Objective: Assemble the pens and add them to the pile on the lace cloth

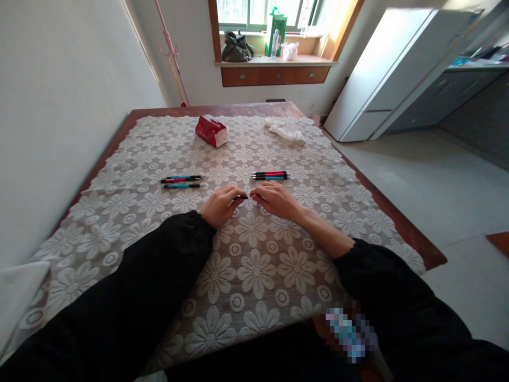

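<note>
On the lace cloth, pen groups flanking, tissue pack beyond

A plain white wall is seen at the left. A dark wooden table is covered by a white lace cloth with flower pattern. At the far end, a window with green frame is set above a brown wooden sill with three drawers, and strong daylight is let in there. A pale tiled floor is seen at the right, where a tall white cabinet and a grey counter with drawers are placed.
</note>
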Motion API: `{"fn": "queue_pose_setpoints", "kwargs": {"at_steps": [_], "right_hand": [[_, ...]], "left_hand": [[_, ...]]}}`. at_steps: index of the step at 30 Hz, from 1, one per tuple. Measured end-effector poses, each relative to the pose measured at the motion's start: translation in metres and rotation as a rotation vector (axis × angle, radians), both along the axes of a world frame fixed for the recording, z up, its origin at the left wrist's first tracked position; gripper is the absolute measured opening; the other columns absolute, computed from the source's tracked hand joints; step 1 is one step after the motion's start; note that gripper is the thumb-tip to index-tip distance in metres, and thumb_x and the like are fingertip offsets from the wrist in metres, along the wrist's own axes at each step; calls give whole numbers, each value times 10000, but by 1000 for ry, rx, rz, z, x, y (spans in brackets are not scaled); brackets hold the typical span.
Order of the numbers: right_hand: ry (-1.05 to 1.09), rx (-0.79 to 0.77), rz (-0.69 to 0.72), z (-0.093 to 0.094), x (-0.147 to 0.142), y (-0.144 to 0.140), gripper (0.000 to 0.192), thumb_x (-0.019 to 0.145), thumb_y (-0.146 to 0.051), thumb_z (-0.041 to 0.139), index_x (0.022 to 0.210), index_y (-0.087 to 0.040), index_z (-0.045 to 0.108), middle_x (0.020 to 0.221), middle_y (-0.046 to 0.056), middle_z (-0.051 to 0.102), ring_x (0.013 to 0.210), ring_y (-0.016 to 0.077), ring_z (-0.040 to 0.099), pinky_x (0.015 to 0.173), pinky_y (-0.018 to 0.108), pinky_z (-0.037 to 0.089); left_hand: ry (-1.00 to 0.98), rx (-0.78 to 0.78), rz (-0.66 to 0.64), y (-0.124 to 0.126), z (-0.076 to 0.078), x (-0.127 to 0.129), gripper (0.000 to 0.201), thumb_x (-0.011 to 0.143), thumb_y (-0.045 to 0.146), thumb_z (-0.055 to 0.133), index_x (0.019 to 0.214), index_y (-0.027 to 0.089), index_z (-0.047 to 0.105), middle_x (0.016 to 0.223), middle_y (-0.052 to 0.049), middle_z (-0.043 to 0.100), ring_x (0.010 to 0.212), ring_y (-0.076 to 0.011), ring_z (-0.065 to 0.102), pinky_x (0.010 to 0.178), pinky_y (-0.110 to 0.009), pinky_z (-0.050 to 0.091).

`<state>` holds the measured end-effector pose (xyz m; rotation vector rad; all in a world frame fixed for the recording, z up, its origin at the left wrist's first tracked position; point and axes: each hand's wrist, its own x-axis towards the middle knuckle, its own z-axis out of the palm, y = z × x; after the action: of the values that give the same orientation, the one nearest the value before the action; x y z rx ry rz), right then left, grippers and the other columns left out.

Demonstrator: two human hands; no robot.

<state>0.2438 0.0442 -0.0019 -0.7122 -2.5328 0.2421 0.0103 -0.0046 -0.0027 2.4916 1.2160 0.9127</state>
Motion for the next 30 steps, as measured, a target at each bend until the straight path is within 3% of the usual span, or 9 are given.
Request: {"fn": "queue_pose_setpoints", "kwargs": {"at_steps": [3,6,9,14,18,24,30], "right_hand": [[108,-105,30,-1,-8,-7,228,999,-272,551,1223,-223,550,882,18,738,872,189,651,848,307,440],[131,-127,42,3,-9,-11,236,983,-313,589,1199,-224,558,923,24,746,921,198,651,897,327,427],[145,-119,-9,10,-4,-8,223,1018,-346,496,1170,-218,598,996,53,729,985,214,624,939,358,407],[270,-151,-79,11,3,0,298,1013,-238,357,1114,-209,636,902,46,687,901,202,595,901,352,418],[153,-59,-79,9,6,4,267,996,-225,399,1029,-213,664,946,57,695,936,214,571,917,363,396],[-14,56,-69,4,8,7,204,947,-416,608,970,-232,693,973,47,693,960,230,553,916,375,373],[-42,111,-68,4,6,4,223,1001,-343,528,909,-226,694,911,52,707,907,216,558,879,364,360]], "left_hand": [[8,19,-61,-4,1,3,183,987,204,502,1130,218,618,1014,-46,706,957,-190,657,880,-330,521],[63,37,-76,-6,4,3,230,982,188,490,1171,211,618,1047,-60,711,972,-205,652,899,-353,515],[90,45,-7,-6,6,2,274,983,169,460,1167,224,655,1085,-64,708,1011,-214,636,921,-366,510],[23,-3,125,-3,4,-1,283,967,167,460,1106,232,698,1056,-51,702,1004,-202,650,924,-352,521],[-30,-18,203,-1,3,-2,255,932,154,492,1066,212,700,1049,-56,714,987,-207,662,917,-350,534],[-41,-24,204,0,2,-2,235,926,157,504,1045,205,701,1030,-55,718,964,-206,670,915,-355,541],[11,-21,137,0,1,-3,254,941,172,500,1094,222,696,1057,-51,708,1004,-209,660,935,-363,530]]}}
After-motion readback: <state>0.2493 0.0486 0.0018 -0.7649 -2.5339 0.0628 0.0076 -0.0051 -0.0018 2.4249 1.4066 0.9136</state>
